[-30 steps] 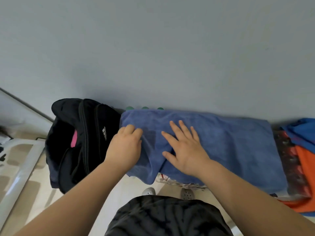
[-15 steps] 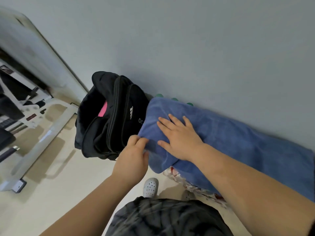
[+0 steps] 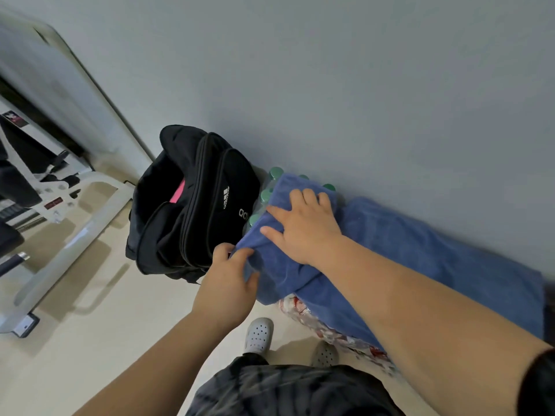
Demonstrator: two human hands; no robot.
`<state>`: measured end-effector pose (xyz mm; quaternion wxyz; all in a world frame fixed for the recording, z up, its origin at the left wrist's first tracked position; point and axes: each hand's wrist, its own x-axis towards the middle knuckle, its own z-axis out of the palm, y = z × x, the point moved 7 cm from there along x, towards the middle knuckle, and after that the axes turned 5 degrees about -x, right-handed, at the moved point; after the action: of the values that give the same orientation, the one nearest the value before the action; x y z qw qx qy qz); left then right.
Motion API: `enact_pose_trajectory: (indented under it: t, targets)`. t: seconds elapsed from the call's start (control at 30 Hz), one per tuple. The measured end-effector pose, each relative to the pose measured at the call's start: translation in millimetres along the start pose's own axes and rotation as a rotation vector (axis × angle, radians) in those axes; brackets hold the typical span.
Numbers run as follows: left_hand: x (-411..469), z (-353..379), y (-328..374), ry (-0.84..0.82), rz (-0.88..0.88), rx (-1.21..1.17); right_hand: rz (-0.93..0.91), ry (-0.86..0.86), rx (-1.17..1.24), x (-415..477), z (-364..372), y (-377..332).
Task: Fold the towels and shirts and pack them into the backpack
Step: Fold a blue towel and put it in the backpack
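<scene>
A blue towel (image 3: 420,250) lies folded along the wall on top of packs of bottles. My right hand (image 3: 303,226) lies on its left end with the fingers spread, pressing down. My left hand (image 3: 228,280) pinches the towel's near left corner between thumb and fingers. A black backpack (image 3: 192,205) stands on the floor just left of the towel, its top unzipped, with something pink showing inside.
Green bottle caps (image 3: 274,172) stick out from under the towel by the wall. A patterned plastic wrap (image 3: 330,328) shows below the towel's front edge. White metal equipment (image 3: 60,205) stands on the floor at the left. My shoes (image 3: 258,334) are just below.
The view has swung left toward the backpack. My left hand slid down to the towel's near corner and pinched it; the right hand moved toward the towel's left end, which now bunches up.
</scene>
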<state>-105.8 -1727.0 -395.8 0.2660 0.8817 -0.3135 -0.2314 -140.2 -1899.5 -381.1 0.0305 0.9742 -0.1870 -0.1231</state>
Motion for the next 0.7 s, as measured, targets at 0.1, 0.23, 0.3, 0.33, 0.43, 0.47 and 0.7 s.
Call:
enact_pose_trajectory:
  t: [0.1, 0.23, 0.3, 0.33, 0.43, 0.47, 0.7]
  targets:
    - [3.1, -4.8, 1.2, -0.008, 0.041, 0.047, -0.030, 0.001, -0.031, 2.2, 1.5, -7.5]
    - [7.2, -14.5, 10.9, 0.009, 0.184, 0.131, -0.013, -0.052, -0.067, 5.5, 3.9, -12.2]
    - [7.7, -20.5, 18.0, 0.039, 0.266, 0.194, 0.014, -0.070, -0.046, 7.6, 2.3, -15.9]
    - [7.5, -23.1, 22.2, 0.046, 0.308, 0.204, 0.024, -0.064, -0.033, 7.5, 0.2, -19.1]
    - [8.7, -25.0, 31.5, -0.032, 0.358, 0.079, 0.086, -0.054, 0.064, 4.6, -6.2, -22.8]
    - [9.7, -24.9, 33.1, -0.074, 0.350, 0.018, 0.118, -0.059, 0.126, 4.1, -6.9, -20.7]
    - [24.1, -34.1, 37.8, -0.085, 0.316, -0.092, 0.409, 0.150, 1.216, 3.2, -13.5, 16.5]
